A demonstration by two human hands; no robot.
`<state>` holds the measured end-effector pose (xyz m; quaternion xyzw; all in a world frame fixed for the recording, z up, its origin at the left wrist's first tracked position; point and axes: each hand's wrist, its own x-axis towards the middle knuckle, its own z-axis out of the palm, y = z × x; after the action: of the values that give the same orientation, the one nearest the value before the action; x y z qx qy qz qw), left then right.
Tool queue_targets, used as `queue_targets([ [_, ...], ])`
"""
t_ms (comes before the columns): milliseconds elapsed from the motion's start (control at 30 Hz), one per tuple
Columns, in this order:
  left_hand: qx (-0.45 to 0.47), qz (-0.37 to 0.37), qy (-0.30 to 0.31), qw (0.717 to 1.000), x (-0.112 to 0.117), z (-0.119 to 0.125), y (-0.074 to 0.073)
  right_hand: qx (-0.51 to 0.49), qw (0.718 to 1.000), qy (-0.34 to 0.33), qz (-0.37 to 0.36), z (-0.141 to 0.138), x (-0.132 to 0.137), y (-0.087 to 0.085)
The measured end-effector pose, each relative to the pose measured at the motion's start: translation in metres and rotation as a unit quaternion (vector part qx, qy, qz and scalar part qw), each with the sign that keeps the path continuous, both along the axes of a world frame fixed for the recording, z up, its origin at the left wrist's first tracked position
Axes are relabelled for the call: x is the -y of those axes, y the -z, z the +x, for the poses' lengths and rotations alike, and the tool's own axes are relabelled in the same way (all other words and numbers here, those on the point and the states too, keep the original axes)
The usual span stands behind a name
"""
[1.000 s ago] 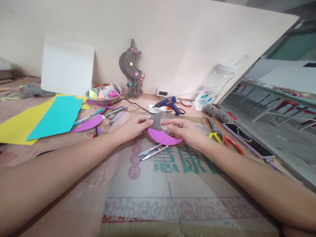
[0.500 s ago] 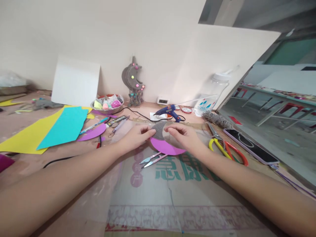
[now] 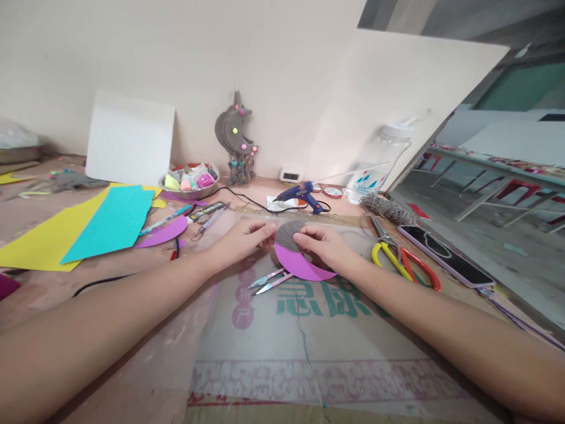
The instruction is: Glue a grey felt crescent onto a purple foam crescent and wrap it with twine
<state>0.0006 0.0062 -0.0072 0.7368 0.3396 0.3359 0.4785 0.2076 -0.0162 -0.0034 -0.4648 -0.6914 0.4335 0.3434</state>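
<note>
Pinching the gray shape [image 3: 286, 234] from both sides, the left hand [image 3: 241, 238] and right hand [image 3: 326, 247] hold it steady on the purple moon [image 3: 304, 270].

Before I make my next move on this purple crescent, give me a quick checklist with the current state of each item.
1. Both hands on the piece: left hand and right hand pinch the purple crescent at its top: ok.
2. Grey twine wrap tight and even: cannot tell.
3. Thread snips close by, lying just left of the crescent: ok.
4. Glue gun lies behind the hands, apart from them: ok.
5. Glue gun switched on: cannot tell.
</note>
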Motion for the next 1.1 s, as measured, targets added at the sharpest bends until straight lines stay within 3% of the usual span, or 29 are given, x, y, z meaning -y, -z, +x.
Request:
queue_targets([
  [167,-0.072,0.003,-0.011,0.997,0.0021,-0.0011,-0.0002,-0.009,1.000,-0.007,-0.005,0.0022,-0.0028,0.0046],
  [433,-0.109,0.052,-0.007,0.993,0.0010,-0.0012,0.0030,0.006,1.000,-0.003,0.003,0.0004,-0.0014,0.0028],
  [833,-0.096,0.070,0.019,0.993,-0.0025,-0.0026,0.0044,0.013,1.000,-0.013,0.024,0.0005,-0.0021,0.0052],
  [1100,-0.108,0.059,0.014,0.992,-0.0002,-0.0034,0.0016,0.123,0.987,-0.052,0.092,0.0030,-0.0061,0.0045],
])
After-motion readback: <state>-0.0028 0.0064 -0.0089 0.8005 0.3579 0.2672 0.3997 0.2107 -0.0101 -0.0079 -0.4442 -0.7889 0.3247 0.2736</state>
